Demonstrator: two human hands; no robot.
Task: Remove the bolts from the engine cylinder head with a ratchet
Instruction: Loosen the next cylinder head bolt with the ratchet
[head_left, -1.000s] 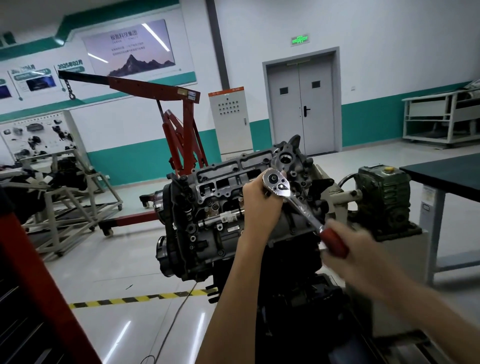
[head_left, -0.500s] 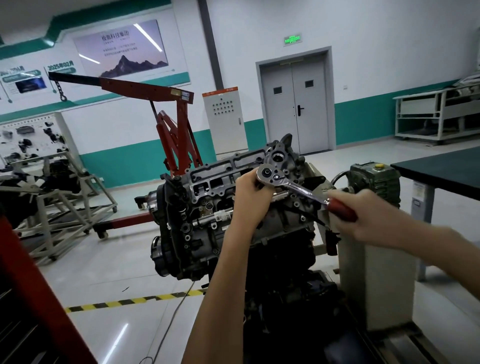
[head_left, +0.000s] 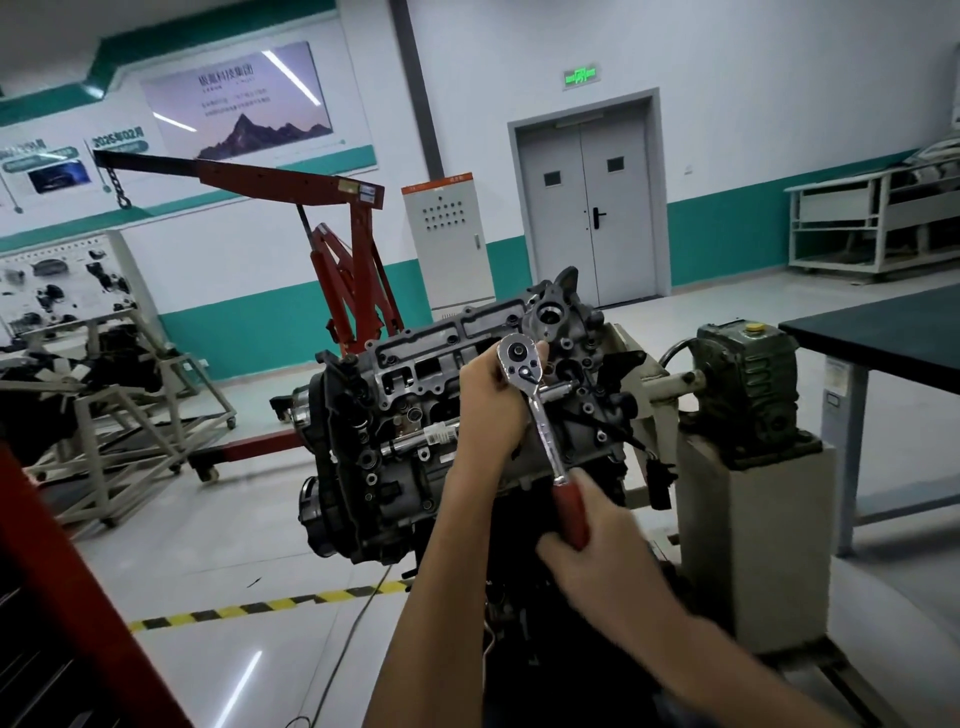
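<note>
While the left hand curls round the chrome head of the ratchet, holding it against the upper right part of the engine cylinder head, the right hand grips the red handle lower down. The shaft slopes down to the right. What lies under the ratchet's head is hidden. The engine sits tilted on a stand, with a green gearbox to its right, near a dark-topped bench. A red engine hoist stands behind.
</note>
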